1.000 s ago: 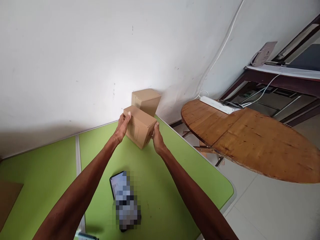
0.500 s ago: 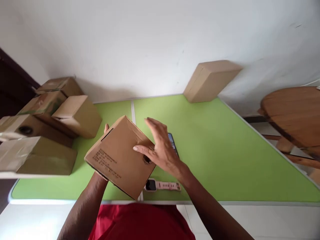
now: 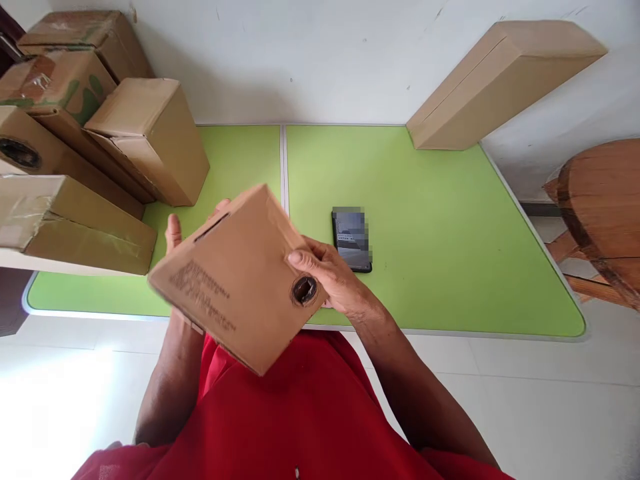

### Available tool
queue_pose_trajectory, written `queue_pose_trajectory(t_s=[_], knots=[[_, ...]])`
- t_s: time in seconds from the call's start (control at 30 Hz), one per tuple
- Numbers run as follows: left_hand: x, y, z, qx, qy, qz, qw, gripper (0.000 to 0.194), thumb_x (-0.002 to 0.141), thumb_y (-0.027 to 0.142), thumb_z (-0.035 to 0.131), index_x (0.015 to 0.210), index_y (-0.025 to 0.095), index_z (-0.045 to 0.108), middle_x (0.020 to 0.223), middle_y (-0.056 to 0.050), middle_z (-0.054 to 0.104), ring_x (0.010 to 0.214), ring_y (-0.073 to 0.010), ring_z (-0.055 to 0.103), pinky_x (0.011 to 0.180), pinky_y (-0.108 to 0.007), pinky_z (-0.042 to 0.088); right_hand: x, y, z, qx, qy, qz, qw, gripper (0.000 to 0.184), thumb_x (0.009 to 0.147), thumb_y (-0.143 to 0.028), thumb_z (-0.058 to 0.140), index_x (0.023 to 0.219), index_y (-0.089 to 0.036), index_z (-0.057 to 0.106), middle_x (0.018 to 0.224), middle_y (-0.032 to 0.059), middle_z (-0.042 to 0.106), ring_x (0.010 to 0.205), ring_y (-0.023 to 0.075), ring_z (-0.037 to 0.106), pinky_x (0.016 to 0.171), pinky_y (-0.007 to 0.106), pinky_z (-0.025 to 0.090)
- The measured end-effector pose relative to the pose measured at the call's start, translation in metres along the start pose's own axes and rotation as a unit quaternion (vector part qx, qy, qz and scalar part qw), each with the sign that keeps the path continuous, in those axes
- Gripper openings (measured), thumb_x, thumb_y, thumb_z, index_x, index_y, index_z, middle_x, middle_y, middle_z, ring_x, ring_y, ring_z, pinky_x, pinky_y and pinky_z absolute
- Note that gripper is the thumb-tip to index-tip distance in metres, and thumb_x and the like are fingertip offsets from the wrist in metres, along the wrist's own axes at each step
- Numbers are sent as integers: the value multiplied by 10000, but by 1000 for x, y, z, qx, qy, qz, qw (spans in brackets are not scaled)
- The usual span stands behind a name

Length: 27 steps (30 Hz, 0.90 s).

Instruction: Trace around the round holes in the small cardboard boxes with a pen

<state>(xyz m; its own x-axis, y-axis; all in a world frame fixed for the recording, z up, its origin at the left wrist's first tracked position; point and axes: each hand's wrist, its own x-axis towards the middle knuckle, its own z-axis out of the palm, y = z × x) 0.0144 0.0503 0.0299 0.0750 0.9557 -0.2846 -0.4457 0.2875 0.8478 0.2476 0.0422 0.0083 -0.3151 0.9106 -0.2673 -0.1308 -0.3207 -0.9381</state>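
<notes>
Green table point(image 3: 425, 287): it bears brown boxes point(image 3: 170, 153) at the left and a tall box point(image 3: 480, 93) at the far right corner. Held carton point(image 3: 240, 280): tilted, between both hands, above the table's near edge and before the red shirt point(image 3: 295, 407). Its walls look stiff and dry, probably light, unlikely to slip but easily dented; opposite edges offer the soundest hold. Right hand point(image 3: 333, 273): closed on the edge, thumb on the printed face. Left hand point(image 3: 173, 231): mostly hidden behind the carton, its grip indeterminable. Phone point(image 3: 353, 247): flat, beside the right hand. Hole point(image 3: 304, 291): dark, ragged, probably a weak spot.
</notes>
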Motion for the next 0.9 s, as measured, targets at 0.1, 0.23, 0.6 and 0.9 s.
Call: queue_pose_trajectory(t_s=[0.1, 0.23, 0.6, 0.9], knots=[[3, 4, -28, -23, 33, 43, 998, 873, 967, 958, 479, 1439, 274, 747, 1405, -106, 828, 1415, -431, 697, 1146, -601, 625, 4, -4, -16, -47, 67, -27, 996, 553, 840, -809, 877, 855, -272, 747, 811, -5, 657, 747, 197, 627, 688, 354, 489], [7, 22, -45, 121, 45, 175, 976, 843, 936, 951, 589, 1385, 272, 805, 1382, -100, 807, 1427, -382, 670, 1271, -537, 508, 9, -34, -31, -243, 41, -103, 964, 546, 887, -745, 880, 1074, -232, 865, 951, 36, 800, 808, 203, 694, 675, 331, 471], [-14, 52, 3, 515, -59, 73, 852, 823, 597, 760, 1028, 1227, 242, 916, 1029, -121, 844, 925, -380, 773, 883, -487, 648, 17, -86, -19, -320, -33, -170, 931, 650, 826, -742, 874, 1195, -207, 865, 1002, -13, 794, 924, 184, 776, 812, 342, 584], [-53, -9, -40, 375, 41, 44, 925, 637, 845, 703, 907, 1291, 251, 857, 1224, -106, 861, 1099, -354, 795, 884, -409, 624, -23, -29, -26, -228, 28, -39, 973, 679, 968, -886, 655, 1138, -240, 777, 1070, 69, 788, 959, 261, 727, 763, 371, 506]])
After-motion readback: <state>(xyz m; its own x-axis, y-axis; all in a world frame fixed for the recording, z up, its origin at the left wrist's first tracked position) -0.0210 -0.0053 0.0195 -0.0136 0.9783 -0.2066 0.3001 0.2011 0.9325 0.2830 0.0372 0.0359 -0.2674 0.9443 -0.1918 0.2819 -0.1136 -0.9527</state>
